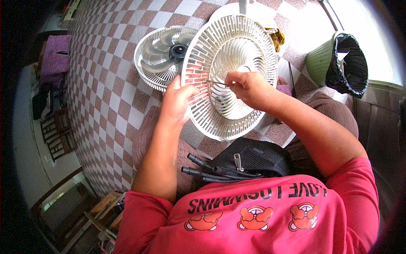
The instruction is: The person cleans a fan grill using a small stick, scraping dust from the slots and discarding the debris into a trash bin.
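A round white plastic fan grille [203, 117] stands tilted in front of me. My left hand [179, 101] grips its left edge, with the thumb over the slats and the fingers behind. Pinched in my right hand [245, 85] is a thin dark rod [217, 83], whose tip touches the slats left of the grille's centre. What kind of tool it is, I cannot tell. Behind the grille on the left, a second white grille [141, 71] lies on the floor with a translucent fan blade [155, 50] and its black hub inside; the held grille partly hides it.
A green bin [318, 62] lined with a black bag stands at the right. A yellow-brown cloth [279, 39] lies behind the grille, near a white round base [219, 11]. A black mesh bag with cables [260, 155] rests at my waist. Wooden furniture [104, 206] is at the lower left.
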Tool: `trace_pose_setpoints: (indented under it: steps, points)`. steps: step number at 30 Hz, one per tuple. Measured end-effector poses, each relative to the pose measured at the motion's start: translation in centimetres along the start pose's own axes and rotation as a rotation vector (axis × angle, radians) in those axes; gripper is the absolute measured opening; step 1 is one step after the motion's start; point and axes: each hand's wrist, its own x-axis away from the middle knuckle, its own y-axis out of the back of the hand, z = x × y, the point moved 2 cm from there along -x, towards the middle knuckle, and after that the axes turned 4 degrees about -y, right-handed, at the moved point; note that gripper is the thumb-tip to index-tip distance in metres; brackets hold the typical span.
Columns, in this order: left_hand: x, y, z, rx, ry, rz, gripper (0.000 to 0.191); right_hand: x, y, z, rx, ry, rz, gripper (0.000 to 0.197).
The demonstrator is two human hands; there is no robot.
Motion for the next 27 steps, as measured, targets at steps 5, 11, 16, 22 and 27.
trace_pose_setpoints:
  steps: [5,11,16,22,27]
  points:
    - [-0.1,0.1,0.0,0.018,-0.013,0.009,0.047,0.1,-0.1,-0.4,-0.031,0.015,-0.002,0.010]
    - [-0.1,0.3,0.1,0.010,-0.025,0.009,0.044,0.2,0.1,0.1,-0.013,-0.046,0.061,0.012]
    - [-0.1,0.3,0.2,-0.012,-0.037,0.009,0.043,0.3,0.0,0.1,-0.026,-0.021,0.039,0.011]
    - [-0.3,0.5,0.3,0.011,-0.025,0.021,0.041,0.6,0.2,1.0,0.069,-0.006,0.050,0.012]
    - [-0.6,0.7,0.2,0.008,-0.021,0.025,0.042,0.7,-0.5,0.5,0.077,0.030,0.051,0.010]
